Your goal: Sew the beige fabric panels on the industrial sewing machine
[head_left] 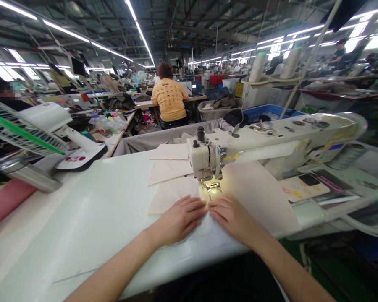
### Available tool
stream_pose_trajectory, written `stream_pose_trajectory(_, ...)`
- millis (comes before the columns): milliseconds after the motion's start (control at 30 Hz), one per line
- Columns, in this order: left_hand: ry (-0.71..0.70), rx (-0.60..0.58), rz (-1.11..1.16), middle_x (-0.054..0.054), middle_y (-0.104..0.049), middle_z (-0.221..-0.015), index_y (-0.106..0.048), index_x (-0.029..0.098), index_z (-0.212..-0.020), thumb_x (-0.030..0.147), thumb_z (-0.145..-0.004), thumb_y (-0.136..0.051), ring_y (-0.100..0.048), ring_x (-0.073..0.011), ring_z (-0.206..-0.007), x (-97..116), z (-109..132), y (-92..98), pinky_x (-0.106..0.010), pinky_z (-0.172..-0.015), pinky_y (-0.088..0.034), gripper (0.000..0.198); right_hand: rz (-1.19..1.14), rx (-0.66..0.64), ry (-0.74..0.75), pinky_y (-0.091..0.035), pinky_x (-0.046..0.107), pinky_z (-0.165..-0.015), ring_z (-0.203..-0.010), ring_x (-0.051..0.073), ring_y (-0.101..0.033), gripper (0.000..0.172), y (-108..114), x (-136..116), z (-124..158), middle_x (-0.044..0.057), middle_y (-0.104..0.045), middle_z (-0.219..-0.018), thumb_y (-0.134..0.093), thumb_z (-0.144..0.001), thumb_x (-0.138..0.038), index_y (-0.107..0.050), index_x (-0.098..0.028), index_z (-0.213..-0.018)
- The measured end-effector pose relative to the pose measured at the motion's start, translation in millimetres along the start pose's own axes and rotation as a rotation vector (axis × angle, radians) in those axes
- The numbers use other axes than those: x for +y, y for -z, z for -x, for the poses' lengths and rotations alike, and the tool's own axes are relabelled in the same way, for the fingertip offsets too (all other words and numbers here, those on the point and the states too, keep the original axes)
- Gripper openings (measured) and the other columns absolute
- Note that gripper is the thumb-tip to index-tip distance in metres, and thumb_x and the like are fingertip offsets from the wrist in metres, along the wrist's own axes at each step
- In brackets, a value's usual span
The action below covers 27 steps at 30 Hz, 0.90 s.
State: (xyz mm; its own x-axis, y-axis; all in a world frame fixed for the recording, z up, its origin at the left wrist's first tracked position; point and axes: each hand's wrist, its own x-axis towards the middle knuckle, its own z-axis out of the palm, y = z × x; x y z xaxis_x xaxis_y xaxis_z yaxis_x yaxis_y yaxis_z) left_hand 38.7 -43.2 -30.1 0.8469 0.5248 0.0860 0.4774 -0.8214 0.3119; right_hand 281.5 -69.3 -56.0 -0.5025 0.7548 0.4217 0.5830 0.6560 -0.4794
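the cloth (255,188) before me is pale cream, plain and matte, and it lies flat on the pale green table (113,201) beneath the head of the sewing machine (204,161). its broad part spreads out to the right of the needle, smooth, warming to yellow where the small lamp light falls near the presser foot (212,186). left of the machine head, more cream pieces (168,195) lie in a staggered row, one behind another, their edges slightly slanted; whether they join the cloth on the right i cannot tell.

my left hand (187,214) comes in from the lower left, palm down, fingers together and gently bent, tips pointing toward the needle. my right hand (229,214) mirrors it from the lower right, knuckles raised, fingers curled inward. the fingertips of both nearly meet just in front of the presser foot, at the cloth's near edge. my fingers are drawn close together, but whether i pinch the cloth or only press it down, i cannot tell.
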Motion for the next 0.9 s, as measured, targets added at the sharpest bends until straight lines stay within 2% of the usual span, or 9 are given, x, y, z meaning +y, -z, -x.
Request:
stream_pose_trajectory(200,-0.007,0.056,0.009,-0.008,-0.060,-0.141,-0.061,0.026,-0.134,0.024,-0.101,-0.047,-0.054,-0.0240,-0.131,-28,-14,7.5,-0.045,-0.118,-0.035,0.036,0.017,0.021,-0.021,-0.049,0.040,-0.093,-0.098,0.022,-0.065,0.020,-3,14,-27,0.007,-0.075,-0.103,-0.053,-0.101,-0.022,-0.074,-0.020,-0.102)
stream_pose_trajectory(400,0.008,0.074,-0.015,-0.009,-0.055,-0.146,-0.060,0.024,-0.137,0.025,-0.102,-0.044,-0.049,-0.0260,-0.136,-54,-26,10.7,-0.047,-0.117,-0.035,0.038,0.102,0.007,-0.042,-0.048,0.041,-0.093,-0.100,0.023,-0.064,0.020,-6,21,-40,0.007,-0.076,-0.103,-0.055,-0.100,-0.022,-0.075,-0.020,-0.095)
stream_pose_trajectory(600,0.010,0.091,-0.032,-0.011,-0.057,-0.143,-0.059,0.023,-0.137,0.026,-0.104,-0.042,-0.051,-0.0251,-0.134,-62,-32,13.1,-0.046,-0.116,-0.037,0.038,0.029,0.046,-0.079,-0.050,0.042,-0.095,-0.101,0.023,-0.065,0.021,-5,6,-28,0.007,-0.076,-0.104,-0.054,-0.101,-0.024,-0.075,-0.020,-0.100)
stream_pose_trajectory(767,0.052,0.095,-0.051,-0.011,-0.054,-0.146,-0.060,0.023,-0.137,0.027,-0.105,-0.041,-0.048,-0.0259,-0.137,-61,-29,7.2,-0.048,-0.118,-0.034,0.037,-0.059,0.143,-0.128,-0.053,0.043,-0.098,-0.107,0.025,-0.065,0.022,-21,-2,-12,0.011,-0.073,-0.113,-0.054,-0.099,-0.021,-0.071,-0.020,-0.112)
stream_pose_trajectory(833,0.095,0.102,-0.060,-0.012,-0.051,-0.150,-0.054,0.021,-0.142,0.028,-0.105,-0.042,-0.045,-0.0263,-0.140,-60,-29,3.1,-0.049,-0.119,-0.033,0.040,-0.057,0.161,-0.137,-0.053,0.046,-0.099,-0.110,0.026,-0.064,0.022,-30,-2,-8,0.012,-0.071,-0.117,-0.056,-0.097,-0.021,-0.071,-0.019,-0.113)
stream_pose_trajectory(900,0.204,0.110,-0.083,-0.017,-0.044,-0.154,-0.046,0.015,-0.147,0.031,-0.104,-0.044,-0.039,-0.0284,-0.145,-59,-30,-1.1,-0.050,-0.121,-0.029,0.047,-0.048,0.174,-0.133,-0.052,0.049,-0.102,-0.113,0.027,-0.063,0.022,-36,0,-6,0.014,-0.069,-0.120,-0.058,-0.096,-0.021,-0.071,-0.017,-0.114)
